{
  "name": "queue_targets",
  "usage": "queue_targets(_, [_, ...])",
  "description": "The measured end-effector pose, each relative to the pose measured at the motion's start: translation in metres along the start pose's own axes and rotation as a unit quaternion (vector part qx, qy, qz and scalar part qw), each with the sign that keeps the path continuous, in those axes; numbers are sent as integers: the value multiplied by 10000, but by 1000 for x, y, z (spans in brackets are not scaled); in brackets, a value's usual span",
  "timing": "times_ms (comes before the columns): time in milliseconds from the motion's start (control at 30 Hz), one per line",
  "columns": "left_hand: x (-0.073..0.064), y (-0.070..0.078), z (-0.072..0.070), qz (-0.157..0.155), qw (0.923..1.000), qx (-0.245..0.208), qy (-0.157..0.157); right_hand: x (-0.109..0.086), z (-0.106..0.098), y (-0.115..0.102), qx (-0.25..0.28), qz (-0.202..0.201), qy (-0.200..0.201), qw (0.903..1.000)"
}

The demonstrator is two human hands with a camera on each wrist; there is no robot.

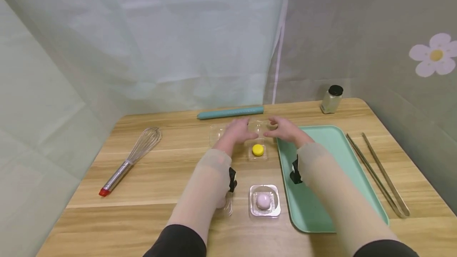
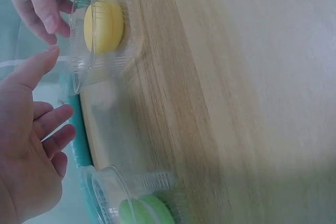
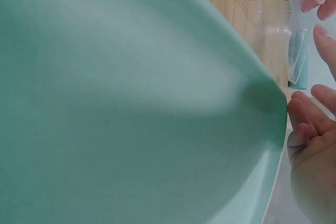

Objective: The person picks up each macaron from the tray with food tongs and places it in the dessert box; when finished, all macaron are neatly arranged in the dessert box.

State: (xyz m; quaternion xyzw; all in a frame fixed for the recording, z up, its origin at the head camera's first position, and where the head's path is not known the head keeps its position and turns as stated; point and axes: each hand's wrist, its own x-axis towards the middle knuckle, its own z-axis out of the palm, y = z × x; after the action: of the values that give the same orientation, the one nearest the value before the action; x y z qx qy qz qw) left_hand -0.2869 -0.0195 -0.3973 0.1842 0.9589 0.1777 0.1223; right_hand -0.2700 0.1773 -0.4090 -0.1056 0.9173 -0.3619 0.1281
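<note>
A yellow macaron (image 1: 258, 150) sits in a clear plastic box (image 2: 107, 72) with its lid raised at the back. My left hand (image 1: 237, 132) is just behind the box on its left, fingers loosely bent and holding nothing. Facing it from the other side, my right hand (image 1: 285, 130) hovers by the tray's far left corner, thumb and fingers spread apart. The two thumbs point toward each other across the lid. Another clear box with a green macaron (image 2: 147, 211) stands left of the yellow one; in the head view my left hand hides much of it.
A lilac macaron (image 1: 264, 201) lies in an open box nearer me; another box is partly under my left forearm. The green tray (image 1: 310, 193) is at right, with tongs (image 1: 383, 173) beyond. A whisk (image 1: 135, 154), teal stick (image 1: 230, 112) and jar (image 1: 332, 99) lie around.
</note>
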Motion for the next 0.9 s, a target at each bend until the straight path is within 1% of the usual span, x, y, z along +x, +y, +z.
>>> queue_targets(200, [-1, -1, 0, -19, 10000, -1, -63, -1, 0, -2, -114, -31, -99, 9999])
queue_targets(367, [-2, -2, -2, -26, 10000, -10, -46, -2, 0, -4, 98, -95, -81, 9999])
queue_targets(467, [-4, -3, -7, -15, 10000, -46, 60, -2, -1, -5, 292, -200, 66, 9994])
queue_targets(567, [-6, -3, -12, 16, 9996, -185, 215, -1, -2, -5, 415, -395, 218, 9981])
queue_targets(700, [-8, -4, -16, 85, 9983, -345, 453, -1, -4, -6, 711, -543, 305, 9955])
queue_targets(900, [-12, -3, -21, 145, 9928, -848, 831, -5, -7, -13, 1022, -631, 466, 9917])
